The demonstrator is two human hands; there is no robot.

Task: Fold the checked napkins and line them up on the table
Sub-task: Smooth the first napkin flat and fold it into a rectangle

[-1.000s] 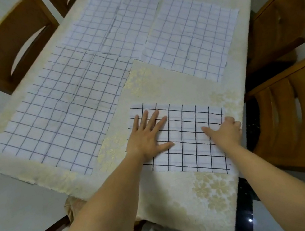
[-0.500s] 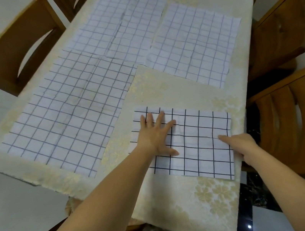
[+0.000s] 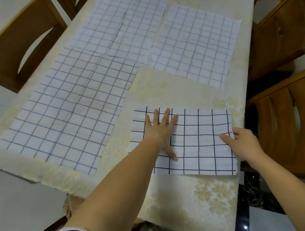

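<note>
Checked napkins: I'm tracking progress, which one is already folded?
The small, dark-lined napkin nearest the person, under the left hand, its right edge held by the right hand; the other three lie spread open.

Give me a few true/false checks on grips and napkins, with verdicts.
1. The left grip lies flat on the folded napkin. True.
2. The right grip holds a chair. False: it holds the folded napkin's right edge.
3. Three unfolded napkins lie on the tablecloth. True.
4. The folded napkin overlaps an unfolded one. False: bare tablecloth separates them.
</note>
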